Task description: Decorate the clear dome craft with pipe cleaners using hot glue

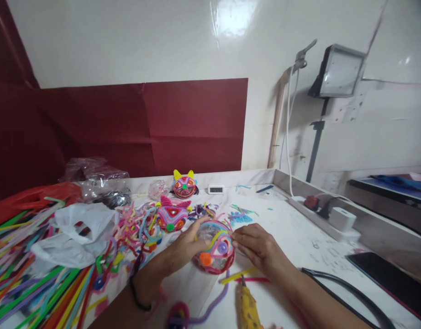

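Observation:
A round craft piece (215, 249), wound with pink, blue and yellow pipe cleaners and bearing an orange pompom, rests on the white table (292, 237) between my hands. My left hand (186, 246) cups its left side with fingers curled round it. On its right edge my right hand (256, 246) presses with pinched fingers. Two similar finished pieces, one with pink ears (171, 215) and one with yellow ears (185, 185), stand just behind.
Heaps of coloured pipe cleaners (35, 283) and plastic bags (76, 233) fill the left. A yellow glue gun (248, 310) lies at the front. A power strip (327, 217), a black cable (347, 283) and a phone (392, 278) sit right. A small clock (216, 188) stands at the back.

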### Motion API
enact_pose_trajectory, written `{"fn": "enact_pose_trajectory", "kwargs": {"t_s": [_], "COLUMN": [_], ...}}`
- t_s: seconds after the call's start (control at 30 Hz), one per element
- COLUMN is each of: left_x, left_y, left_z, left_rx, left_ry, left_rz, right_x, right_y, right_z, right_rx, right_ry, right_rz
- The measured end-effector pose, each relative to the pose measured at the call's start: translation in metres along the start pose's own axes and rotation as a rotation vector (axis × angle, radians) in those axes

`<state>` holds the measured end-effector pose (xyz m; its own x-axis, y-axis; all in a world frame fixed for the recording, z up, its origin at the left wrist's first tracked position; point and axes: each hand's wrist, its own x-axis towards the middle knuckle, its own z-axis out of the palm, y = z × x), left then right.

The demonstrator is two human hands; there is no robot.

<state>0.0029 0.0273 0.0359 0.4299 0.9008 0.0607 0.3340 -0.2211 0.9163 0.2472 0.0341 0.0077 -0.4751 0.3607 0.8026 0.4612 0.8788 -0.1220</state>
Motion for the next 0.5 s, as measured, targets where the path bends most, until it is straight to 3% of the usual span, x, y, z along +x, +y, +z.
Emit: {"fn": "enact_pose_trajectory", "kwargs": {"t_s": [0.5], "left_x": [0.0033], "left_y": [-0.0075], "left_z": [-0.0014], "left_rx": [0.132], "left_ry": [0.002], "left_rz": [0.069], "right_x": [-0.0017], "right_y": [0.0029], "right_z": [0.0017], "right_rx": [0.008], "right_ry": [0.013], "right_rz": [0.014]}}
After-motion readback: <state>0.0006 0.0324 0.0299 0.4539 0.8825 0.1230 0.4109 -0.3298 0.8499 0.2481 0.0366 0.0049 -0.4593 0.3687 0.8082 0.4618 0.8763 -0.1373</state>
